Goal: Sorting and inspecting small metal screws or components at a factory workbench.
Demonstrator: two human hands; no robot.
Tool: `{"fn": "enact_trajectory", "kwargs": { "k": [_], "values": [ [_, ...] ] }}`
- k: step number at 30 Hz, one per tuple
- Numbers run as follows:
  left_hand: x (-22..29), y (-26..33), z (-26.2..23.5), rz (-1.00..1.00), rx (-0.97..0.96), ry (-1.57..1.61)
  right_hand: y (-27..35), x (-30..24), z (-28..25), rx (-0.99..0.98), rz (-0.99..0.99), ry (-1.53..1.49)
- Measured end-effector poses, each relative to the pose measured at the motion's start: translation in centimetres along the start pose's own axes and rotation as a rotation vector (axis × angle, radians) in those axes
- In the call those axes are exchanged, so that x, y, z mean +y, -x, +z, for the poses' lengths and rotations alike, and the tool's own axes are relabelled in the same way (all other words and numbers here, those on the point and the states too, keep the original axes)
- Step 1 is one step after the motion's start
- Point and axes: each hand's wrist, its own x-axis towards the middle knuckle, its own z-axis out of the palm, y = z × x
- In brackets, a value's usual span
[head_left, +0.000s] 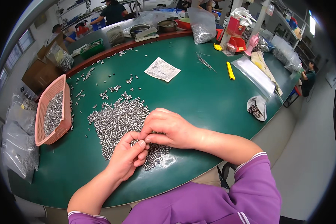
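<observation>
Green, smooth-topped surface (207,108) had a loose heap of small silvery metal cylinders (117,117) on it, probably spread thin so single pieces were easy to pick. The left hand (127,154) and right hand (166,128) met right over it, fingers bunched narrow; honestly couldn't tell if they'd closed on a piece. Pink plastic basket (66,108) sat off left, its walls likely stopping more pieces rolling.
</observation>
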Motion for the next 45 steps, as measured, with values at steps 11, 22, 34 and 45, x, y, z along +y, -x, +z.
{"fn": "enact_trajectory", "kwargs": {
  "k": [11,22,34,45],
  "values": [
    [0.34,0.21,0.18,-0.02,0.006,0.093,0.18,-0.27,-0.14,0.083,-0.118,0.052],
    [0.19,-0.07,-0.27,-0.084,0.0,0.22,0.5,0.28,-0.02,0.119,-0.19,0.09],
    [0.19,-0.07,-0.36,-0.097,-0.035,0.311,0.6,0.59,-0.27,0.117,-0.225,0.123],
    [0.18,-0.12,-0.39,-0.098,-0.026,0.277,0.68,0.41,-0.24,0.091,-0.212,0.113]
  ]
}}
